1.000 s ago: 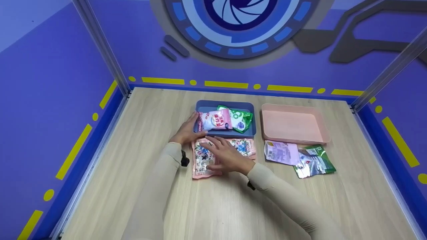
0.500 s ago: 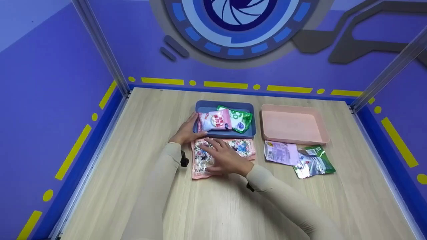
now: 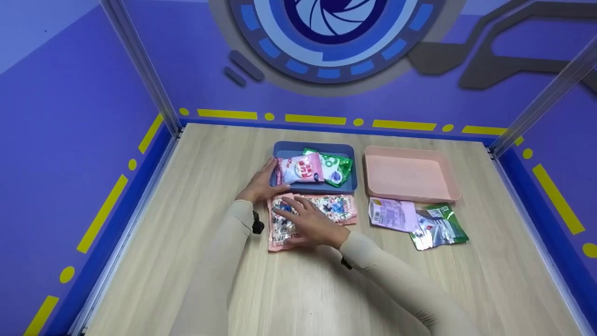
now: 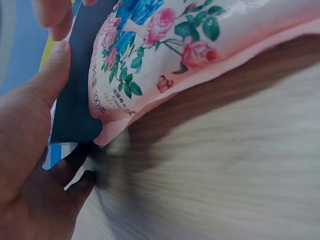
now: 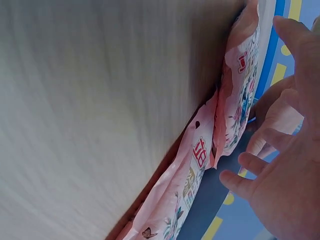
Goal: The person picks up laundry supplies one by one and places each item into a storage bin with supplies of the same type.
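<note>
My left hand (image 3: pixel 260 185) grips the front left corner of a blue tray (image 3: pixel 322 188), thumb along the front wall and fingers at the side. Inside the tray, a pink and white packet (image 3: pixel 298 169) overlaps a green and white packet (image 3: pixel 339 171). Two pink floral packets lie before it: the left floral packet (image 3: pixel 279 231) runs toward me, and the right floral packet (image 3: pixel 343 208) lies along the tray front. Fingers spread, my right hand (image 3: pixel 319 226) hovers over them with nothing in its grasp. Printed roses show on a floral packet (image 4: pixel 185 45) in the left wrist view.
A pink tray (image 3: pixel 410 175) stands right of the blue one. In front of it, a lavender packet (image 3: pixel 394 213) overlaps a green and silver packet (image 3: pixel 443 226). Blue walls (image 3: pixel 186 56) enclose the wooden table (image 3: pixel 303 289) at the back and sides.
My right hand has shifted slightly left and toward me above the floral packets. The left hand, both trays and the packets have stayed in place.
</note>
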Demonstrator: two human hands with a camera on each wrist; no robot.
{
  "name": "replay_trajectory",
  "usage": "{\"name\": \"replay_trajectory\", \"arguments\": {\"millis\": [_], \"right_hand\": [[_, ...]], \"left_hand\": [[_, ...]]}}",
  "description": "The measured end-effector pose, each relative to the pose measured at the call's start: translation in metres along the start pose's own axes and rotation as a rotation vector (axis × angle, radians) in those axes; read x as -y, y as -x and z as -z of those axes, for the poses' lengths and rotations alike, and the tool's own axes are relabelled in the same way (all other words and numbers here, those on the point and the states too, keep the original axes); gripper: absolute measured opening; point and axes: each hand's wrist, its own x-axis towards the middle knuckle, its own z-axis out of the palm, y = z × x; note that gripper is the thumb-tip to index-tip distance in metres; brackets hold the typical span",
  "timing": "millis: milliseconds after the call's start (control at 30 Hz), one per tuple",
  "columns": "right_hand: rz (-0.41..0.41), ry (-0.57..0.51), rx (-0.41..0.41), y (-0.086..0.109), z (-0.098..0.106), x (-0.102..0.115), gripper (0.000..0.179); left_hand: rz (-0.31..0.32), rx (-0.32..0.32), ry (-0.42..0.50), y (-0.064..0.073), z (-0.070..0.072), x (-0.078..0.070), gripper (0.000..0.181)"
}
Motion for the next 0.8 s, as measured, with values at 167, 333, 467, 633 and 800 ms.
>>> {"name": "replay_trajectory", "arguments": {"millis": [167,333,467,633,800], "right_hand": [[-0.004,-0.002,0.027,-0.0004,-0.0025,0.0018,0.089],[-0.026,-0.013,0.064,-0.0004,-0.0054,0.0019,0.087],[-0.038,-0.001,0.098,0.0001,-0.0059,0.0019,0.083],[-0.017,0.03,0.104,0.0005,-0.0044,0.0021,0.077],[-0.015,0.031,0.102,0.001,-0.005,0.0011,0.073]], "left_hand": [[-0.009,0.007,-0.003,0.0007,0.0012,-0.0019,0.104],[-0.014,0.008,-0.008,0.0,0.0013,-0.0021,0.103],[-0.007,0.004,-0.005,-0.0008,0.001,-0.0015,0.104],[-0.015,0.0,0.001,-0.0006,0.0011,-0.0014,0.103],[-0.016,0.001,0.009,0.0007,0.0015,-0.0023,0.103]]}}
